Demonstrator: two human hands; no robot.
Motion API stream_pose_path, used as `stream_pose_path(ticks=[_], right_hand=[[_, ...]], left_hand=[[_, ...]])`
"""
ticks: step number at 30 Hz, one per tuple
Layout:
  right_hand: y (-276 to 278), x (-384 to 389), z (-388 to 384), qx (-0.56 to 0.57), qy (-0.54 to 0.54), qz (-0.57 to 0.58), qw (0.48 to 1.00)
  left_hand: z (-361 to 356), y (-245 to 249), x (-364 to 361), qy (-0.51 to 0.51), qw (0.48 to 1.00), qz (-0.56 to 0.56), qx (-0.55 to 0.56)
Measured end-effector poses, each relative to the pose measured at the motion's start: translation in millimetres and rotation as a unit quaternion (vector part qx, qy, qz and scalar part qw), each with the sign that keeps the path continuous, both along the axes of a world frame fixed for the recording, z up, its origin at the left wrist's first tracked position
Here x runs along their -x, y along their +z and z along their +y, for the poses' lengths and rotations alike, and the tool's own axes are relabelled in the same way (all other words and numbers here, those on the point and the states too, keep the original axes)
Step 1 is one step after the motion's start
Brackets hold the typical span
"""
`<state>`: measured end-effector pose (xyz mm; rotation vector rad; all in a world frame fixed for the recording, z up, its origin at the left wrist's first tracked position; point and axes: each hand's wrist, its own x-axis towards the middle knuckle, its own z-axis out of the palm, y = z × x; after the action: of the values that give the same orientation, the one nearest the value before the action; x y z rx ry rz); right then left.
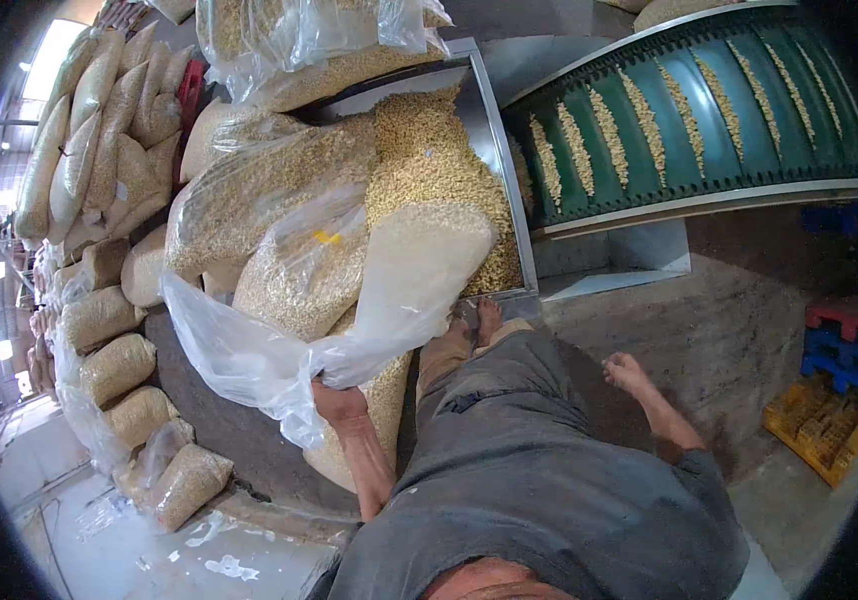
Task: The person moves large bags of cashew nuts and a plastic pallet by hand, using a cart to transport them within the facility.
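My left hand [339, 400] is closed around the gathered edge of a clear plastic bag [414, 270]. The bag slopes toward a metal hopper [497, 130], and its far end lies against a heap of pale, nut-like pieces [429, 150] inside. To the right of my legs, my right hand [627, 372] hangs in the air with curled fingers, and nothing shows in it. Other filled clear bags [299, 275] lean together just left of the hopper. My bare feet [489, 318] are at the hopper's near edge.
A green cleated conveyor belt [689, 110] carries rows of the pieces, rising to the right from the hopper. Stacked full sacks [99, 130] line the left side, with more sacks [119, 370] below them. Plastic pallets [829, 420] stand at the right.
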<state>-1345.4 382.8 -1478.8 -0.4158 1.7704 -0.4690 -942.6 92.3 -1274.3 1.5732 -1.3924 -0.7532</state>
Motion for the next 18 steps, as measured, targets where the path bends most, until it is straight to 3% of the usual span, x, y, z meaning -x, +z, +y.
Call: stream_pose_path(ticks=[2,3,4,6,8,9,10,11,12,14,16,18], right_hand=[[-12.5,-11.6,10.4,-0.018,-0.051,-0.054,0.997],[-24.5,-14.9,13.0,-0.031,-0.026,-0.039,0.998],[-25.0,-17.1,9.9,-0.029,-0.024,-0.043,0.998],[-16.8,-19.2,2.5,-0.054,0.042,-0.041,0.997],[-62.7,-22.7,22.1,-0.039,0.025,-0.037,0.998],[-84.3,-18.8,22.9,-0.022,0.004,-0.029,0.999],[-75.2,-15.5,14.1,-0.015,0.005,-0.025,1.000],[-53.6,-11.4,10.6,-0.023,-0.023,-0.059,0.998],[-36.0,-7.5,2.1,-0.031,-0.049,-0.093,0.994],[-62.3,-2.1,9.6,-0.046,-0.060,-0.073,0.995],[-80.1,6.6,24.0,-0.074,-0.068,-0.054,0.993],[-112.7,20.6,28.0,-0.051,-0.083,-0.085,0.992]], left_hand=[[3.8,-8.7,-8.3,0.028,0.999,-0.019,-0.011],[4.1,-22.0,-17.3,0.047,0.978,0.202,-0.037],[4.4,-28.2,-24.2,0.063,0.907,0.413,-0.062],[9.4,-21.6,-18.0,0.050,0.994,0.091,-0.017],[2.8,-17.2,-12.9,0.066,0.988,-0.140,-0.002],[-8.3,-22.3,-15.2,0.067,0.989,-0.134,0.006],[-21.4,-29.3,-23.4,0.081,0.980,0.179,-0.012],[-30.0,-31.8,-27.6,0.087,0.876,0.474,-0.030],[-35.1,-26.6,-23.7,0.088,0.874,0.476,-0.025],[-39.3,-26.0,-20.6,0.061,0.898,0.434,0.027],[-60.5,-29.8,-41.6,0.135,0.897,0.420,0.023],[-85.7,-35.9,-70.7,0.147,0.854,0.493,0.076]])
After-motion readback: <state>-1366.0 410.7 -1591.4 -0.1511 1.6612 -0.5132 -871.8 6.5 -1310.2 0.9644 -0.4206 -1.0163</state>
